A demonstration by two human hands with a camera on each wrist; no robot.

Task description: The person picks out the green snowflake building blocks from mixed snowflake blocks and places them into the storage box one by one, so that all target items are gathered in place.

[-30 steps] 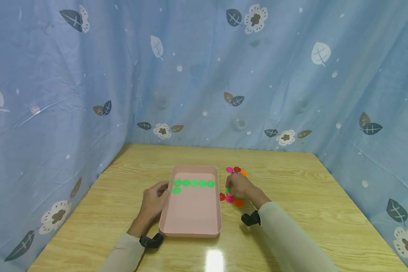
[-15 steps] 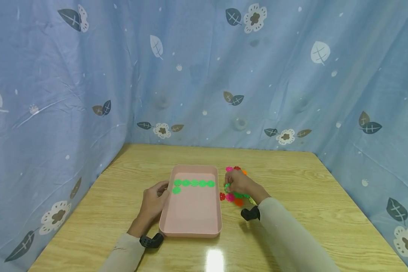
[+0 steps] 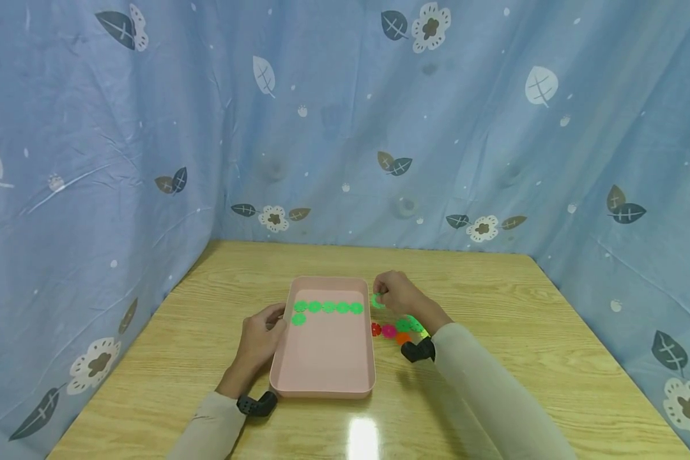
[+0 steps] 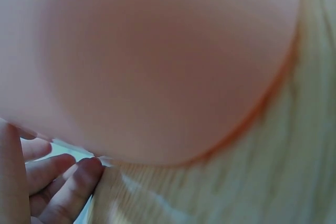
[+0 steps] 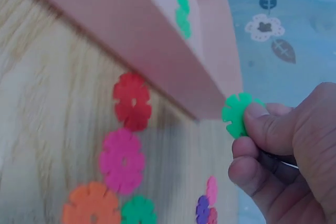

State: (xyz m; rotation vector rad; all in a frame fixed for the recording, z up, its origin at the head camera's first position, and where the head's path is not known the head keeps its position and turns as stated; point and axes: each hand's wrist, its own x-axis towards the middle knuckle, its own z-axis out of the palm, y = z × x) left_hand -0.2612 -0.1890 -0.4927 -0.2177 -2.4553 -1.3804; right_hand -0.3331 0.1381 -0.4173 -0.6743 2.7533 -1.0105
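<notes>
Green notched plastic disc (image 5: 236, 115) sits at nine o'clock of the right hand (image 3: 401, 295), pinched between thumb and fingers, just outside the rim at two o'clock of the pink rectangular tray (image 3: 324, 364). Left hand (image 3: 261, 338), thumb and forefinger apart, touches the tray's nine o'clock side. Inside, five green discs (image 3: 329, 307) form a row toward twelve o'clock, a sixth (image 3: 298, 319) below its left end. Red (image 3: 376, 329), magenta (image 3: 389, 331) and orange discs (image 3: 403, 339) lie around six o'clock of the right hand on the wood-grain surface (image 3: 471, 364).
</notes>
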